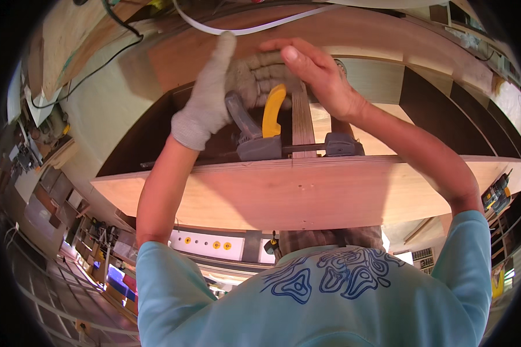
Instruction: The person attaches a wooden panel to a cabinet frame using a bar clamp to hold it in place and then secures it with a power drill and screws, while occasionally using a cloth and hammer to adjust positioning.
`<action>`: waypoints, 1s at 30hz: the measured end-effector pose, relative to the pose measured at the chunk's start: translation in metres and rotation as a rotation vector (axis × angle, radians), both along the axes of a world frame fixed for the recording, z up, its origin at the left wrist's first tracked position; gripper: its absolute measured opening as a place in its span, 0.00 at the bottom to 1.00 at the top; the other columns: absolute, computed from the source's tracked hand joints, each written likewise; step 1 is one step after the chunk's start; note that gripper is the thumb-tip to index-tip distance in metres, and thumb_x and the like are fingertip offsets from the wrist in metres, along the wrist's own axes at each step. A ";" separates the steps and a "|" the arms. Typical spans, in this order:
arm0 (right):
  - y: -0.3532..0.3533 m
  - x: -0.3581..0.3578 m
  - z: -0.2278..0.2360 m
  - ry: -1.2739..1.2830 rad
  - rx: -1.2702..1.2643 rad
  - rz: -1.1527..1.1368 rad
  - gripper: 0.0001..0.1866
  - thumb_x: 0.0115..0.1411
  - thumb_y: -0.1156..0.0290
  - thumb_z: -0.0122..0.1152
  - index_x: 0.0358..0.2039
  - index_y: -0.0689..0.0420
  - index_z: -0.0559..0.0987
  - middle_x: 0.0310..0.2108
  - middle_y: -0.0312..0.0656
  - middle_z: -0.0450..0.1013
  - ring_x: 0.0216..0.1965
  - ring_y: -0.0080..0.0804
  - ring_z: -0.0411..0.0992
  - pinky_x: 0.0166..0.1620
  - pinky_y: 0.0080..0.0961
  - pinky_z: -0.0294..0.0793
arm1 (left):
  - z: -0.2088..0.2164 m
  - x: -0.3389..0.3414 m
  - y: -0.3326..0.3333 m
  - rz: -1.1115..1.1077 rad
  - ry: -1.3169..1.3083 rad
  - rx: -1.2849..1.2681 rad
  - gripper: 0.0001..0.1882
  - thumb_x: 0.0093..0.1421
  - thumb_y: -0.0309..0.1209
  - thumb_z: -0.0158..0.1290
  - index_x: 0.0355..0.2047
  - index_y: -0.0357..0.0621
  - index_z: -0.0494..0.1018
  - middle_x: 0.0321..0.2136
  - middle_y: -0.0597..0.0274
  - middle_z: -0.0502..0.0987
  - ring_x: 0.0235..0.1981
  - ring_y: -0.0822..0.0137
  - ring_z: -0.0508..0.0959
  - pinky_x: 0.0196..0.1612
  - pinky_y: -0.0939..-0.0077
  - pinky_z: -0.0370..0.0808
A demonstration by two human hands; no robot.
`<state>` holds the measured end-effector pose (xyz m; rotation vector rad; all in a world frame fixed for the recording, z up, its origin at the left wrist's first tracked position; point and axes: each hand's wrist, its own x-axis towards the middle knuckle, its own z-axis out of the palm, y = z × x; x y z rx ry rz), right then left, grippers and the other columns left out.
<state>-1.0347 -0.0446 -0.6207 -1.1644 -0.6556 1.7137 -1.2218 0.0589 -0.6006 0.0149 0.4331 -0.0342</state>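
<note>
My left hand (205,104), in a dirty grey work glove, is open with its thumb up and fingers stretched behind the clamp's handles. It does not visibly grip anything. My bare right hand (327,78) is open too, fingers reaching left toward the gloved fingertips; whether the hands touch, I cannot tell. Below them a bar clamp (259,148), grey with a yellow lever (273,110), has its jaws on either side of an upright plywood panel (303,124). In front of the clamp runs a wide light plywood board (301,191), under my forearms.
A dark panel (145,136) and dark-and-light dividers (434,110) form the cabinet-like wooden frame around the clamp. A white strip (249,28) curves across the top. At upper left hangs a black cable (98,72). A power drill (496,195) sits at the far right.
</note>
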 end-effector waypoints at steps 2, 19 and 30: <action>0.001 -0.003 0.007 -0.043 -0.078 0.080 0.34 0.71 0.39 0.49 0.61 0.56 0.74 0.56 0.45 0.72 0.59 0.35 0.69 0.63 0.35 0.68 | 0.018 0.007 -0.022 0.095 0.631 0.621 0.47 0.68 0.69 0.37 0.59 0.29 0.67 0.52 0.39 0.75 0.53 0.50 0.78 0.57 0.54 0.74; 0.032 -0.060 0.011 0.696 -0.434 0.058 0.33 0.75 0.49 0.35 0.36 0.70 0.77 0.27 0.51 0.75 0.28 0.39 0.75 0.38 0.34 0.78 | 0.013 -0.005 -0.006 0.233 0.619 1.166 0.30 0.74 0.42 0.37 0.69 0.36 0.61 0.66 0.49 0.67 0.69 0.56 0.64 0.70 0.62 0.60; 0.018 -0.053 0.013 0.764 -0.317 0.047 0.44 0.72 0.34 0.33 0.43 0.68 0.79 0.36 0.50 0.79 0.39 0.37 0.76 0.49 0.31 0.74 | 0.040 -0.030 -0.037 -0.206 0.843 1.142 0.50 0.57 0.27 0.64 0.75 0.49 0.48 0.66 0.55 0.65 0.58 0.64 0.75 0.59 0.70 0.75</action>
